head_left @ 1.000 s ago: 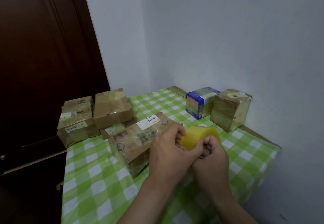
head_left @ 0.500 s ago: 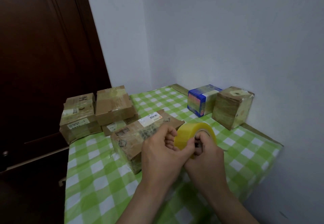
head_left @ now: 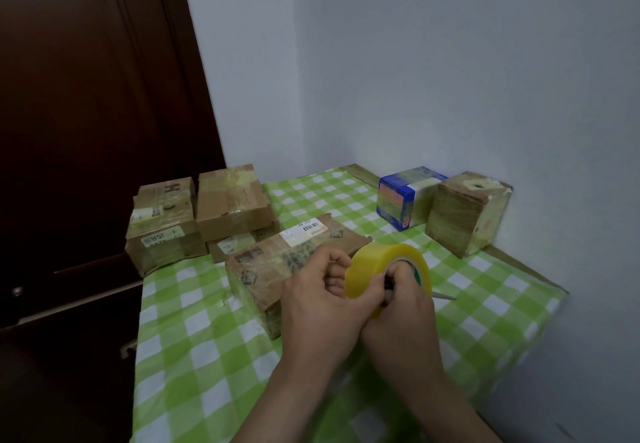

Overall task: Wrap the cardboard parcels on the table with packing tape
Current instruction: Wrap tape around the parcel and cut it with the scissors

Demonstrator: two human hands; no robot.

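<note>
Both hands on the tape roll (head_left: 377, 262): my left hand (head_left: 322, 304) curls its fingers over the yellow rim, and my right hand (head_left: 405, 318) grips the other side, fingertips tucked into the core. The roll is held up over the table (head_left: 194, 356), just right of the long parcel (head_left: 273, 269), at its near right corner. Behind and left of that parcel there's a tight cluster of brown parcels (head_left: 162, 231). Behind and right of it, a blue box (head_left: 396, 200) and a brown cube parcel (head_left: 464, 217) sit side by side by the wall. A thin grey tip (head_left: 445, 298) pokes out past my right hand, and I can't tell what it is
</note>
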